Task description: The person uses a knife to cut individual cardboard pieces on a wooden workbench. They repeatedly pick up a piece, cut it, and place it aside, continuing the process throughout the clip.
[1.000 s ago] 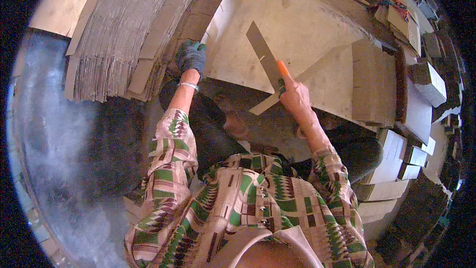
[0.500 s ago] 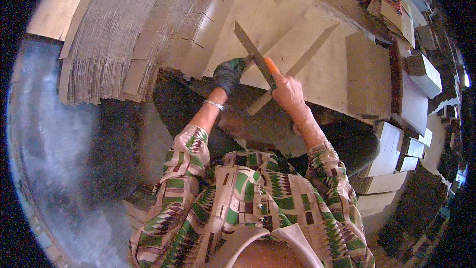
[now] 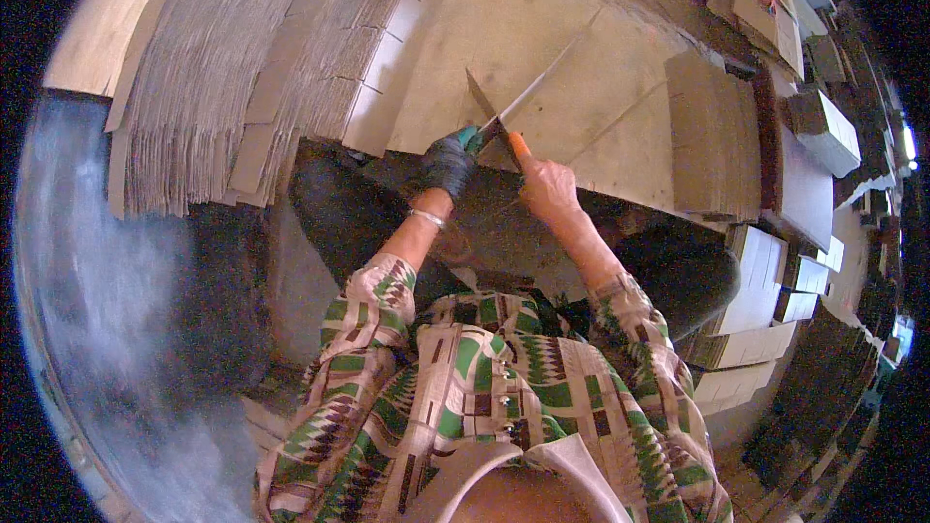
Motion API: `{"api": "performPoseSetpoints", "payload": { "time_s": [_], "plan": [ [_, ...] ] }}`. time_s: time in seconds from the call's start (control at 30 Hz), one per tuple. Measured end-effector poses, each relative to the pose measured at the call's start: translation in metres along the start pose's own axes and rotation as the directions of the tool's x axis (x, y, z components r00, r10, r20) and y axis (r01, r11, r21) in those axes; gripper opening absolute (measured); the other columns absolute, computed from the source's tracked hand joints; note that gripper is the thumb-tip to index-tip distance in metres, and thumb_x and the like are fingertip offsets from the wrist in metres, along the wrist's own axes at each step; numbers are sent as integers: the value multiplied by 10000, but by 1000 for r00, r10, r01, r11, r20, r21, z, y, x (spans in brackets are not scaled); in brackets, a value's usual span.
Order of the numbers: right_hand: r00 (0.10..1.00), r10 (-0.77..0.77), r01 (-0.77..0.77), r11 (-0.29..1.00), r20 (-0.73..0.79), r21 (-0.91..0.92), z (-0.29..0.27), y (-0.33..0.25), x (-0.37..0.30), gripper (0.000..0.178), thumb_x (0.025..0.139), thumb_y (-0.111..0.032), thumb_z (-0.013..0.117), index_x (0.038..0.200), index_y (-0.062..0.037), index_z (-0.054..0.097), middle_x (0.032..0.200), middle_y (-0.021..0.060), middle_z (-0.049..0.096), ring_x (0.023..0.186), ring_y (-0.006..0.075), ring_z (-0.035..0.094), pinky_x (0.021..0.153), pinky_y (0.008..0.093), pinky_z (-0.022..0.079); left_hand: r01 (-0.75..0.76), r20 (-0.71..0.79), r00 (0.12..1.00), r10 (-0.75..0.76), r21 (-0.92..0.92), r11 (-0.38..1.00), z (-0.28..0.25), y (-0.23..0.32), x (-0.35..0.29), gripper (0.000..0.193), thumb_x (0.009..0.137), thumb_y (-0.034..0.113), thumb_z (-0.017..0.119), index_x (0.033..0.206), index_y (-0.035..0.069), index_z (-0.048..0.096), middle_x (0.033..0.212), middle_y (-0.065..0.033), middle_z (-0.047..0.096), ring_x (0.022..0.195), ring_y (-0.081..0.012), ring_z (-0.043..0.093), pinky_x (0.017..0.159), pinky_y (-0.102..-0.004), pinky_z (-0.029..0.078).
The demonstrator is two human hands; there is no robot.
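Observation:
In front of me, narrow cardboard strips (image 3: 547, 66) cross in an X, seen nearly edge-on. My left hand (image 3: 449, 163), in a dark glove with green at the fingertips, is closed around the left side of the crossing. A darker brown strip (image 3: 481, 93) slants up and left from my right hand (image 3: 549, 184), which pinches it near the crossing. An orange cover sits on one finger of the right hand. A fainter, thin strip or line (image 3: 628, 114) runs up and right beyond that hand. Whether the strips are slotted together I cannot tell.
The wooden board (image 3: 542, 0) lies under the strips. On its left stand dense rows of cardboard sheets (image 3: 208, 68), some with slits (image 3: 373, 87). A cardboard stack (image 3: 712, 136) is at its right end. Further right are boxes (image 3: 823, 136) and stacked pale card (image 3: 751, 281).
The strips have turned from broad faces to thin edges. My right hand has come slightly down and left, nearer the left hand, which has shifted slightly downward.

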State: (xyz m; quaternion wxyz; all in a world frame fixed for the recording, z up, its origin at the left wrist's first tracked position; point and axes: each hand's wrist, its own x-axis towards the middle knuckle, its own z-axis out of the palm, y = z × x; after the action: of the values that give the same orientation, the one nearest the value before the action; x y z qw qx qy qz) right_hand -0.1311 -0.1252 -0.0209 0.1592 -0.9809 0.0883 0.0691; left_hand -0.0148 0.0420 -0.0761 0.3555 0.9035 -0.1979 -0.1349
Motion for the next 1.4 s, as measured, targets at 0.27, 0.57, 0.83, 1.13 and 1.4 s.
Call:
{"api": "performPoseSetpoints", "payload": {
  "time_s": [0.27, 0.57, 0.83, 1.13, 1.4],
  "plan": [
    [943, 43, 2, 991, -330, 136, -61, 43, -26, 760, 751, 24, 617, 1467, -164, 444, 1365, 191, 542, 1249, 395, 524, 967, 487, 482, -222, -417, 836, 358, 339, 914, -34, 50, 19, 603, 878, 510, 679, 1259, 46, 625, 1338, -224, 596, 1255, -417, 536, 1072, -497, 399],
    [927, -206, 181, 978, -312, -106, -5, 39, -4, 421, 694, -37, 670, 1111, -93, 669, 1270, 175, 602, 1333, 374, 461, 1090, 496, 395, -254, -153, 889, 432, 622, 741, -14, 34, 70, 228, 838, 372, 672, 956, 195, 752, 1210, -26, 685, 1283, -300, 507, 1095, -644, 293],
    [886, 5, -9, 1000, -463, -5, -44, 72, -5, 835, 720, 75, 609, 1506, -70, 366, 1492, 179, 454, 1379, 379, 432, 1092, 486, 391, -173, -93, 948, 304, 650, 740, -46, 20, 51, 581, 880, 547, 632, 1275, 122, 625, 1392, -108, 567, 1369, -330, 432, 1154, -590, 250],
    [594, 692, -763, 646, -410, -14, -132, 260, -53, 425, 785, -173, 727, 1200, -125, 644, 1171, 125, 691, 1088, 319, 653, 895, 440, 526, -475, -2, 823, 568, 544, 691, 11, 123, 32, 616, 868, 558, 644, 1278, 99, 607, 1316, -154, 605, 1266, -382, 507, 1095, -543, 346],
    [539, 345, -74, 928, -768, 366, -117, 197, -41, 667, 741, 105, 570, 1353, -160, 600, 1090, 190, 723, 1014, 297, 703, 853, 364, 550, -410, 335, 907, 253, 575, 708, 33, 135, 59, 263, 910, 320, 551, 997, 196, 767, 1099, -75, 728, 1205, -308, 583, 1058, -585, 357]
  ]
}}
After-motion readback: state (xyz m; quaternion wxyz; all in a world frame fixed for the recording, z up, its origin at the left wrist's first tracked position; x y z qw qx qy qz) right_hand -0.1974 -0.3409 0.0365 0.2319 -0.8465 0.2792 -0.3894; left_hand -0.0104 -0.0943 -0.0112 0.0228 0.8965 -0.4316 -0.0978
